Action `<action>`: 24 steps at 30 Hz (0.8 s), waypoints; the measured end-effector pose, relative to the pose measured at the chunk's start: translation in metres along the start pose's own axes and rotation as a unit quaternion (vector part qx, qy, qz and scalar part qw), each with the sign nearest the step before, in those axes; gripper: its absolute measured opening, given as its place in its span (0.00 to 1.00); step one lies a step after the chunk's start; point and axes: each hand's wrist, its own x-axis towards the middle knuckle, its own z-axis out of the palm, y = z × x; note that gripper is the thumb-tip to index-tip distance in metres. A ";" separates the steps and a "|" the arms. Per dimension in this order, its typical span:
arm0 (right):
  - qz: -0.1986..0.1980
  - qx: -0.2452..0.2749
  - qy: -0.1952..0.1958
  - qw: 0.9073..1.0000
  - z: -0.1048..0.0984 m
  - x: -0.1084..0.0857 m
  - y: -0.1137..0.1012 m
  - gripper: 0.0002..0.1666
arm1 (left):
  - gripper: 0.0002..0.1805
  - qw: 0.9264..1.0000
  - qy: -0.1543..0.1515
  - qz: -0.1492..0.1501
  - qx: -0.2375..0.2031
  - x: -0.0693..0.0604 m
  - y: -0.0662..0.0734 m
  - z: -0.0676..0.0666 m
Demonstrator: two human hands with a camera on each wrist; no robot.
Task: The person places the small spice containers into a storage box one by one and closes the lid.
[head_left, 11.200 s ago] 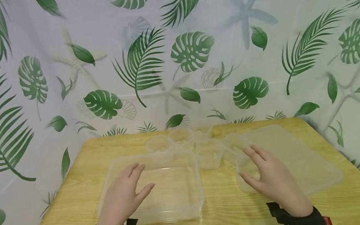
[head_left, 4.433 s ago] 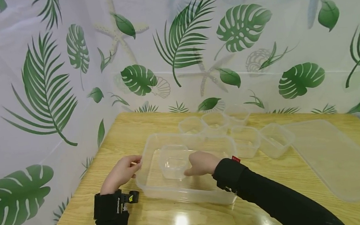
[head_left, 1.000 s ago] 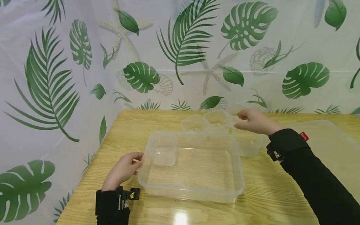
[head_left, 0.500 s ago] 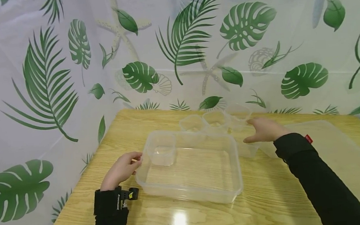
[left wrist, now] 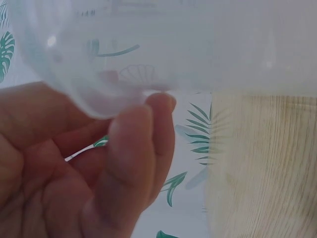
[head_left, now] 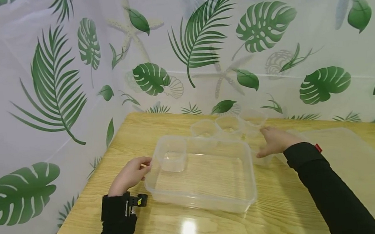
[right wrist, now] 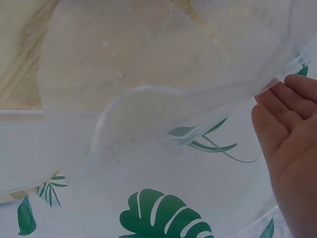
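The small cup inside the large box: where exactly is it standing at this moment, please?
In the head view, the cup stands in the box's far left corner, the left hand being at that same side.

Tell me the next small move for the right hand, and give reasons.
Probably close the right hand on the small tub just right of the large clear box: its thumb and fingers are spread at that tub. The box already holds another tub in its far left corner, with room beside it, and the left hand is at the box's left side.
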 end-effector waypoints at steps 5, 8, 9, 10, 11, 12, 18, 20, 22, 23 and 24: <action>0.000 -0.012 -0.007 1.000 0.003 0.004 0.000 0.57 | 0.20 1.000 0.000 -0.002 -0.003 0.000 0.001 0.000; 0.000 -0.010 -0.007 1.000 0.003 0.005 0.000 0.56 | 0.20 1.000 0.000 -0.003 -0.005 0.000 0.001 0.000; 0.000 -0.008 -0.007 1.000 0.004 0.005 0.000 0.55 | 0.20 1.000 0.001 -0.003 -0.004 0.000 0.002 0.000; -0.001 -0.007 -0.006 1.000 0.004 0.004 -0.001 0.55 | 0.20 1.000 0.001 -0.004 -0.005 0.000 0.002 0.000; -0.001 -0.008 -0.004 1.000 0.004 0.004 0.000 0.54 | 0.20 1.000 0.001 -0.004 -0.004 0.000 0.002 0.000; -0.002 -0.008 -0.004 1.000 0.004 0.004 0.000 0.54 | 0.20 1.000 0.002 -0.005 -0.004 0.000 0.002 0.001; -0.001 -0.004 0.002 1.000 0.005 0.003 0.000 0.53 | 0.20 1.000 0.003 -0.002 -0.006 0.001 0.001 0.001; -0.003 -0.004 0.005 1.000 0.005 0.002 0.000 0.52 | 0.19 1.000 0.003 -0.002 -0.008 0.001 0.001 0.001; -0.004 -0.006 0.009 1.000 0.005 0.001 0.000 0.52 | 0.19 1.000 0.003 -0.003 -0.010 0.001 0.002 0.001; -0.005 -0.007 0.011 1.000 0.004 0.001 0.000 0.51 | 0.19 1.000 0.003 -0.004 -0.010 0.001 0.002 0.001; -0.006 -0.009 0.013 1.000 0.004 0.001 0.000 0.51 | 0.19 1.000 0.003 -0.005 -0.011 0.001 0.002 0.001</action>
